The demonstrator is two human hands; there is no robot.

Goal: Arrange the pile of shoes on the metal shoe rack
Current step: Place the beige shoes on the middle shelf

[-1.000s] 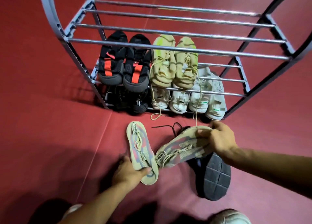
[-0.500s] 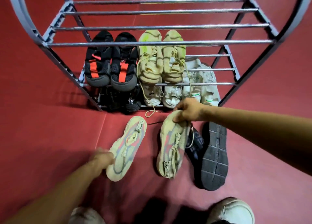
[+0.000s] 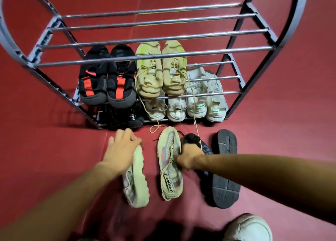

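Head view: both hands hold one pale shoe each, toes toward the rack, likely to shelve the pair. Left hand fingers clasp the left shoe; right hand grips the right shoe on the floor.

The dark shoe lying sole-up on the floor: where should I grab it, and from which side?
Take the dark shoe across its narrow waist from above. It lies sole-up and lengthwise, its right edge clear floor. The right hand and another dark shoe crowd its left, so I'd come from the right.
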